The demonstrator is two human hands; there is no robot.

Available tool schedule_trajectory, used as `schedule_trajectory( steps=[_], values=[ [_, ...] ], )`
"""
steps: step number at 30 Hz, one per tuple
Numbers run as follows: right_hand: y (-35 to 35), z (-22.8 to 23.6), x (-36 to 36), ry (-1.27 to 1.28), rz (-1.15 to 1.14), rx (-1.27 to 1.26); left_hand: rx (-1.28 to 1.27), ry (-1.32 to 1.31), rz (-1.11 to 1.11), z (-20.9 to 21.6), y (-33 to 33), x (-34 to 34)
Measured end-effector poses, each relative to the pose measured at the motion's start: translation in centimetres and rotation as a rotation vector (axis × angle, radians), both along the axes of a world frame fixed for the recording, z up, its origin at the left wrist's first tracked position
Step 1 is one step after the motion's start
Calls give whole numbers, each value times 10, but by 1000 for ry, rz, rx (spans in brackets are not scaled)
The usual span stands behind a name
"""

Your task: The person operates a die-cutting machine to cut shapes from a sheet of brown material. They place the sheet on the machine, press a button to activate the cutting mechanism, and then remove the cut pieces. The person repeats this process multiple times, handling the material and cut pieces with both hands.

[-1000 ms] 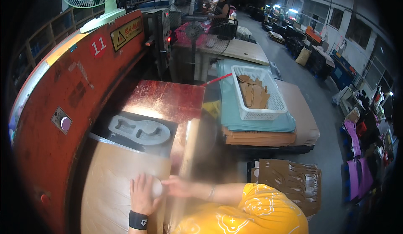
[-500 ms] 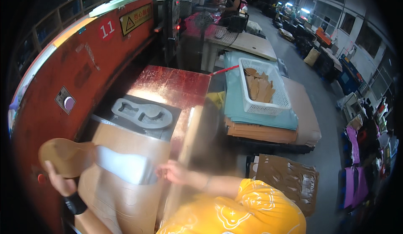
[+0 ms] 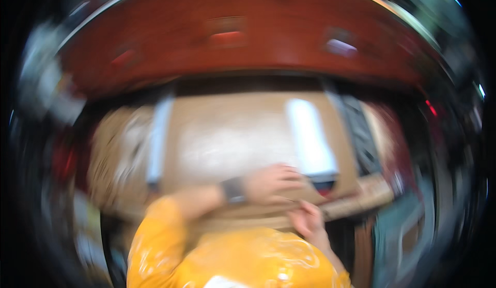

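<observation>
A broad brown sheet [image 3: 227, 133] lies across the bed of a red machine, with a pale sole-shaped opening [image 3: 312, 138] in its right half. My left hand [image 3: 276, 184], a dark band on its wrist, reaches over the sheet's near edge beside that opening. Its fingers point right and are smeared by motion. Just nearer to me is my right hand [image 3: 308, 220], its fingers curled together at the edge; what they hold is too blurred to name. The brown sole-shaped piece seen earlier cannot be made out.
The red machine's front beam [image 3: 268, 34] spans the far side. A dark plate [image 3: 364, 138] lies right of the sheet. At left, past a pale strip [image 3: 161, 138], is brown material [image 3: 116, 158] with whitish patches. Bluish-green sheets [image 3: 387, 231] are at lower right.
The view has swung left to face the machine squarely. My left hand has moved from the machine's side, where it held a brown sole-shaped piece, to beside my right hand at the near edge.
</observation>
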State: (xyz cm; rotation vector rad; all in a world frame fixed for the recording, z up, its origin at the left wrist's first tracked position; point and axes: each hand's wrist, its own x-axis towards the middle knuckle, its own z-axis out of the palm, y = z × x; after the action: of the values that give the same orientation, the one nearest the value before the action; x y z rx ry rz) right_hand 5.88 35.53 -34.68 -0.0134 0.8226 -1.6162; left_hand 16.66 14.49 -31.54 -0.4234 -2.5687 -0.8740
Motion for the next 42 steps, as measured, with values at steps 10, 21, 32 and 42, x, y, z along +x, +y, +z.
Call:
schedule_trajectory(
  steps=[10,21,32,42],
  values=[
    [-42,8,-32,65,-66,-206,-91,249,55,5,-6,-24],
    [-52,3,-51,149,24,-80,-198,225,260,-6,7,-24],
    [-84,-6,13,401,47,88,-158,365,510,-39,36,40],
    [-118,4,132,324,9,206,220,540,840,-16,28,318]
  ],
)
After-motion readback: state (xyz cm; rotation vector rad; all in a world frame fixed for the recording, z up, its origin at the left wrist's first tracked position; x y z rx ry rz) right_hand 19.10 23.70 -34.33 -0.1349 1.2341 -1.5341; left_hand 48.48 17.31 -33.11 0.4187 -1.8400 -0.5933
